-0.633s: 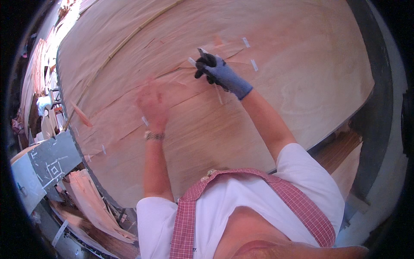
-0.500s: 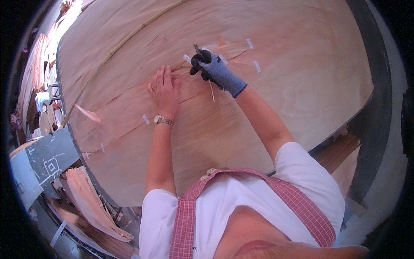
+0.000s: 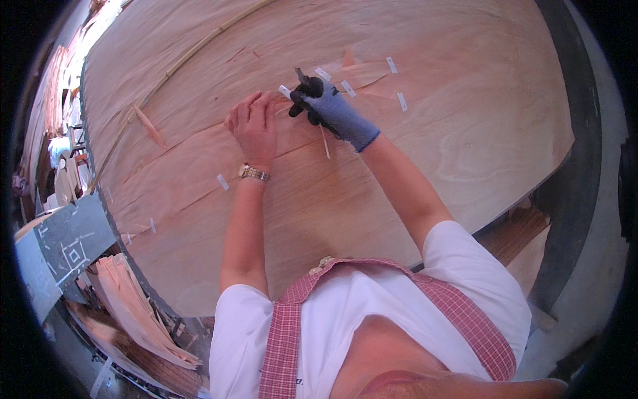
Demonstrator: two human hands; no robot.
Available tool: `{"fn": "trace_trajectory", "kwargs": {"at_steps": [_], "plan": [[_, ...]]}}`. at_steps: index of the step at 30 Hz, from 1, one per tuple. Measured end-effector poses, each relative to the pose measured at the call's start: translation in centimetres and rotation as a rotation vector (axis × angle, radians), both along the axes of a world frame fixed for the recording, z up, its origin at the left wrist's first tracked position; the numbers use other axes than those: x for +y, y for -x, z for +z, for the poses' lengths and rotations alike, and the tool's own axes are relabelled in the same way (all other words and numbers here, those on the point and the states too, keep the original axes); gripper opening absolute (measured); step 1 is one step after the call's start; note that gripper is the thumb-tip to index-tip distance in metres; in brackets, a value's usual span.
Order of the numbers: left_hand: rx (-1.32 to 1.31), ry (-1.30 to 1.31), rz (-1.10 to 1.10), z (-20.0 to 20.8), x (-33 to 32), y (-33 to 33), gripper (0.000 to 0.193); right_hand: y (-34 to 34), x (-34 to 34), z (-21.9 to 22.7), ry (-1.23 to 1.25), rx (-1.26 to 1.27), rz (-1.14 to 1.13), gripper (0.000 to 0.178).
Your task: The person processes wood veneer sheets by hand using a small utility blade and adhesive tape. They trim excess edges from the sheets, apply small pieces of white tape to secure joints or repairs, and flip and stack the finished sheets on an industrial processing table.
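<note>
While both hands (image 3: pixel 286 116) press veneer (image 3: pixel 412 166), white tape strips (image 3: pixel 392 64) dot it.

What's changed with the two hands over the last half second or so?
The bare left hand slid up and rightward across the veneer sheet, and now presses flat beside the gloved right hand. The right hand stayed put, still gripping its dark tool. Tape strips unchanged.

Blue-grey glove (image 3: pixel 339 110), pinkish-tan veneer sheet (image 3: pixel 465 133), red-checked apron straps (image 3: pixel 282 339).
</note>
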State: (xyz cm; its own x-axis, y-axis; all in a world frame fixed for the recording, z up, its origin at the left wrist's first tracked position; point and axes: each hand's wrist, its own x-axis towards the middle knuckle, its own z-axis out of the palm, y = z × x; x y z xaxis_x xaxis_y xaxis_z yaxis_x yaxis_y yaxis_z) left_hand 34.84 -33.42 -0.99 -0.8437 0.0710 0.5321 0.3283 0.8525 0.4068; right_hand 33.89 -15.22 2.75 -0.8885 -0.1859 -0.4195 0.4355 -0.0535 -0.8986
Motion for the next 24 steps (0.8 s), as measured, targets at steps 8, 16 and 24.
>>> {"fn": "trace_trajectory", "kwargs": {"at_steps": [8, 16, 24], "plan": [[-0.213, 0.025, -0.035, -0.3, 0.0, 1.6, 0.026, 0.6, -1.1, -0.8, 0.000, 0.023, -0.091, 0.026], [-0.054, 0.138, -0.188, 0.4, 1.0, 2.0, 0.022, 1.1, -0.7, -3.4, -0.084, -0.008, -0.105, 0.029], [-0.163, 0.161, -0.216, 0.7, 0.2, 2.1, 0.020, -4.1, 0.7, -1.9, -0.130, -0.104, -0.123, 0.026]]}}
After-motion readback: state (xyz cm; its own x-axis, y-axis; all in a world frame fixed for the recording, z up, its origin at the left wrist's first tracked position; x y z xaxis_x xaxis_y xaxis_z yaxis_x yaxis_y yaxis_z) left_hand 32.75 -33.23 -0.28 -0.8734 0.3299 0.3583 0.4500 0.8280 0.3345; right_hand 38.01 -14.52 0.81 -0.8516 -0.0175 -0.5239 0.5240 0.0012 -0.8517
